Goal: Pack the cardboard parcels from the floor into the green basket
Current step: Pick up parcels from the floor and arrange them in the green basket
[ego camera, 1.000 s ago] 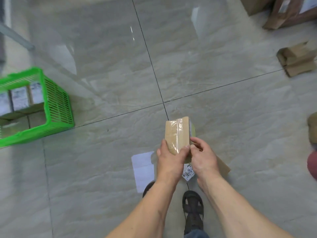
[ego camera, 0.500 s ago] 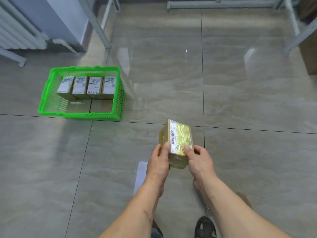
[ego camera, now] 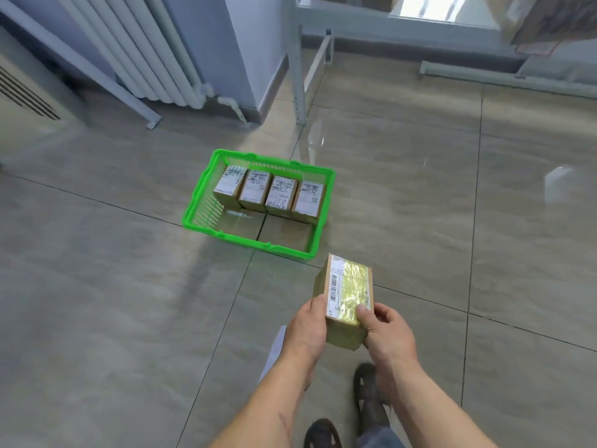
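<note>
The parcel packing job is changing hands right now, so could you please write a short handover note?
Left hand and right hand: both grip one taped parcel, held in the air just short of the basket.
Basket: on the floor ahead; four labelled parcels stand in a row along its far side, at least two more lie flat beneath.
Done: those parcels packed.
Left: set the held parcel into the free near half. No other floor parcels in view.

The green basket [ego camera: 206, 218], off at the left edge a second ago, now sits near the middle of the view just beyond the taped parcel [ego camera: 347, 295], whose barcode label faces up instead of its taped seam, with a radiator [ego camera: 151, 56] newly in sight.
</note>
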